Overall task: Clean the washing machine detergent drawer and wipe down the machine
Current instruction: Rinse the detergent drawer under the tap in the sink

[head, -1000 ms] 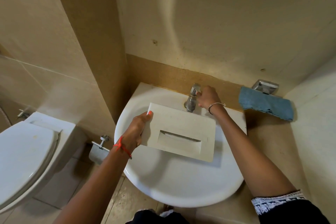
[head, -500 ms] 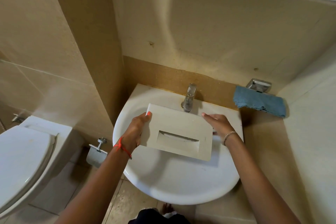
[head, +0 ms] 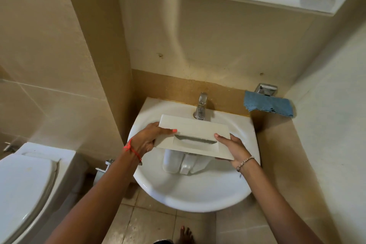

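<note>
The detergent drawer [head: 195, 129] spans between left grip [head: 147, 140] and right grip [head: 233, 149].

- detergent drawer [head: 198, 128] held over sink [head: 190, 202], front panel up
- left hand [head: 146, 140] grips its left end, right hand [head: 231, 148] its right end
- faucet [head: 201, 107] just behind; blue cloth [head: 269, 105] right of sink; toilet [head: 23, 184] far left

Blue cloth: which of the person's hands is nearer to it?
Right. The right hand grips the drawer at its right end, below-left of the blue cloth; the left hand grips its opposite end, farther away.
</note>
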